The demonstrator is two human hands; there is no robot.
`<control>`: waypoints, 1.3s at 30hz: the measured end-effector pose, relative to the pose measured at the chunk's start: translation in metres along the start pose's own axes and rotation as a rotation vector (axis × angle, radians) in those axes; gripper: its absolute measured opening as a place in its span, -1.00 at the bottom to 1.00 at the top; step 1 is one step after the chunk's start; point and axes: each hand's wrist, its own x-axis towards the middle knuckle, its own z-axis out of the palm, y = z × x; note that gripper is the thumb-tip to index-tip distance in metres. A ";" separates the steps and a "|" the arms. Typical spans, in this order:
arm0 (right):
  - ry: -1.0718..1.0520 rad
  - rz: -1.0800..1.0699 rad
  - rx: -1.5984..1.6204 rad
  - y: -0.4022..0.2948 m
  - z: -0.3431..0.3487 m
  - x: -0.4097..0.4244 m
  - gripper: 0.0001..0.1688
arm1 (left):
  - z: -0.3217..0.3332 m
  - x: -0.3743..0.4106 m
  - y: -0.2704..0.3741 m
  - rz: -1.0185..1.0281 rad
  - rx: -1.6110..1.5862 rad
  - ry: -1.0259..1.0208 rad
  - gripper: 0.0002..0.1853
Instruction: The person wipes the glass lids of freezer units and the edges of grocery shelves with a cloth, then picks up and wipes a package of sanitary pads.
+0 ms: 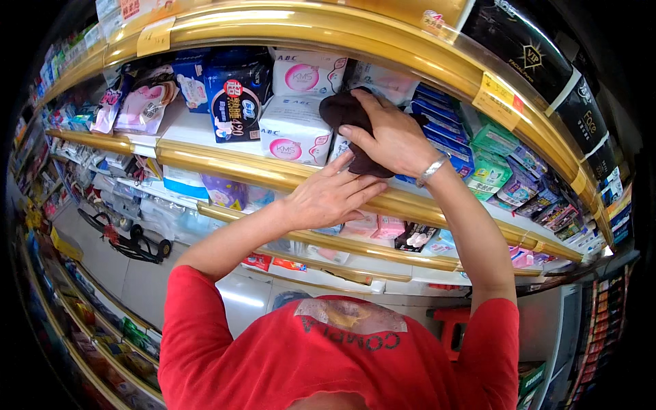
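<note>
My right hand (397,136), with a silver bracelet at the wrist, grips a dark brown cloth (353,115) over the packs on the middle shelf. The cloth partly covers a white pack of sanitary pads behind it. Just below, my left hand (335,195) lies across the shelf's gold front rail (241,166), fingers spread and fingertips near the cloth's lower end. To the left of the cloth, white ABC pad packs (297,130) stand stacked two high, beside a dark blue pack (238,97). Blue packs (443,128) stand in a row to the right.
Above runs another gold rail (307,25) with yellow price tags (497,100). Green packs (489,171) stand farther right. Lower shelves hold more packs (225,190). A wheeled black cart (141,241) is on the tiled floor at left; a red stool (451,328) stands behind my arm at lower right.
</note>
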 end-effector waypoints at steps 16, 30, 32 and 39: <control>0.468 -0.493 0.109 0.033 0.013 -0.030 -0.22 | 0.001 -0.002 -0.004 0.020 -0.026 0.040 -0.39; 0.470 -0.621 0.052 0.014 -0.002 -0.157 -0.55 | -0.077 0.043 -0.033 0.001 0.255 0.352 -0.48; 0.431 -0.456 0.078 0.023 0.001 -0.182 -0.34 | -0.078 0.079 -0.053 -0.107 0.166 0.170 -0.46; 0.468 -0.141 0.129 0.049 0.021 -0.252 -0.24 | -0.069 0.146 -0.127 -0.174 0.188 -0.025 -0.44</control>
